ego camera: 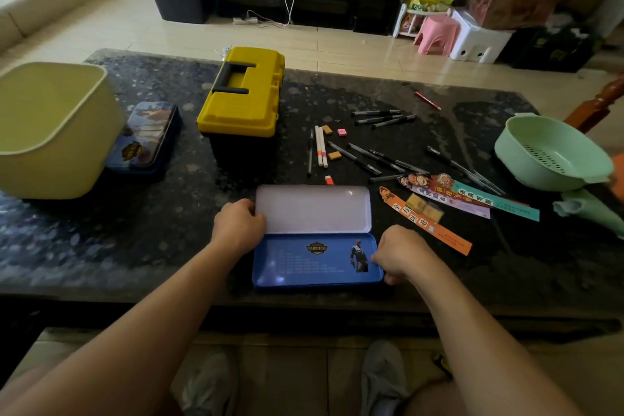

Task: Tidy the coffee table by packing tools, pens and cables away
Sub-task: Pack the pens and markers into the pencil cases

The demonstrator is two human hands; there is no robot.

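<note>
The dark speckled surface (439, 267) runs left to right across the view. At its left end stands a pale yellow bin (50, 152), mouth up, its bare inner walls showing. Near the middle sits a yellow-lidded toolbox (243, 101), closed, with its long axis and black handle pointing away from the person. At the right edge is a green colander (526, 165), its perforated floor in view.

The open pencil tin (304, 267) lies at the near edge, straight in front of the person, long axis left to right. Its lid (314, 209) is swung back on the far side, white inside facing up. The blue base shows its printed floor with a badge and a figure.

The left hand (238, 224) has its grip closed on the left end of the lid by the hinge. The right hand (400, 253) has its grip closed on the right end of the base, with the thumb under the near corner.

A 2nd tin (148, 138), shut, lies just beside the bin. Paper bookmarks (496, 203) fan out right of the open tin. Black pens (354, 157) lie scattered beyond, mostly on diagonals. 2 white pens (320, 147) point away from the person, and a red pen (427, 100) lies farther back. Small erasers (334, 155) sit among them.
</note>
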